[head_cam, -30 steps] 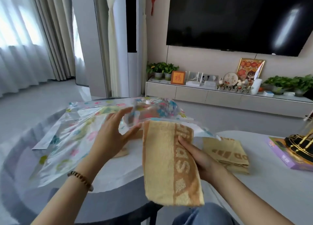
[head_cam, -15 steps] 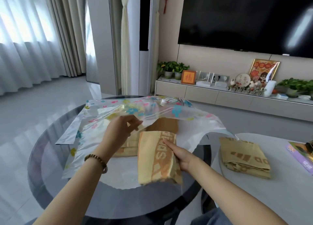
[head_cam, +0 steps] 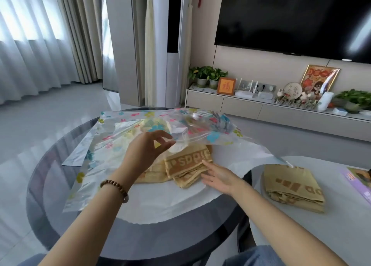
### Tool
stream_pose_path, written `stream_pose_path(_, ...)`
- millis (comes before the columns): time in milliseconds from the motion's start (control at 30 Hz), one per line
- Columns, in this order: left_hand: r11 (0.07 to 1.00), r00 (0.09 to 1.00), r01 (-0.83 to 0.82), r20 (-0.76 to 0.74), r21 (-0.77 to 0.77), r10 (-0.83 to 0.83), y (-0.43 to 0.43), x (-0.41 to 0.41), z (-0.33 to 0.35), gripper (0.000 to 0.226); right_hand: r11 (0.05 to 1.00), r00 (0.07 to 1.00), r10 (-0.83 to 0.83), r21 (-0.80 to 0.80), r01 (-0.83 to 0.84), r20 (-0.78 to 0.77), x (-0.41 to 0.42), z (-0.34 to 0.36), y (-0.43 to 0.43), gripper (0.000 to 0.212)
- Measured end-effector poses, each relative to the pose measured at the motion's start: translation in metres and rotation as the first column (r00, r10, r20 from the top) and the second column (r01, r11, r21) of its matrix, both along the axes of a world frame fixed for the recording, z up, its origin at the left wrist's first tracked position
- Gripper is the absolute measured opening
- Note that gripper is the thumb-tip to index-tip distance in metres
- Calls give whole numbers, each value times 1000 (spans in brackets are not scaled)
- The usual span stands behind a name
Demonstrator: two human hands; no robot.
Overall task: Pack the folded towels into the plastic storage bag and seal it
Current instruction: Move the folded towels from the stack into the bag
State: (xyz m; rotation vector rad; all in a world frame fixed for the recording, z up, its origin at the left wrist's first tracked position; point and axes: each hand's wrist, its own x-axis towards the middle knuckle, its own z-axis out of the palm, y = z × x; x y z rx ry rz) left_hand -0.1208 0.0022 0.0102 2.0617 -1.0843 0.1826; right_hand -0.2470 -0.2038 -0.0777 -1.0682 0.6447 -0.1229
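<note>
Head view: left hand (head_cam: 145, 152) pinched the bag (head_cam: 112, 143) flap up, half hiding a towel (head_cam: 188, 162) inside; right hand (head_cam: 221, 178), fingers spread, touched it. Another towel (head_cam: 291, 185) lay apart.

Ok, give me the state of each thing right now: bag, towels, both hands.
Storage bag: unsealed, top flap lifted.
Towels in the bag: folded, lying in the open mouth.
Spare towel: folded, outside the bag on the white table.
Left hand: pinching the flap up.
Right hand: open, fingers against the towels.
</note>
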Motion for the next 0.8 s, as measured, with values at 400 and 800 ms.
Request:
stream_pose_path(400, 980, 976, 184, 134, -79, -172, -110, -85, 6, 41, 989, 992, 23, -141, -40, -121, -204, 6, -107, 41)
stream_pose_path(800, 875, 876, 480, -92, 65, -474, -260, -206, -55, 47, 775, 790, -552, -515, 367, -268, -256, -32, -236, 59)
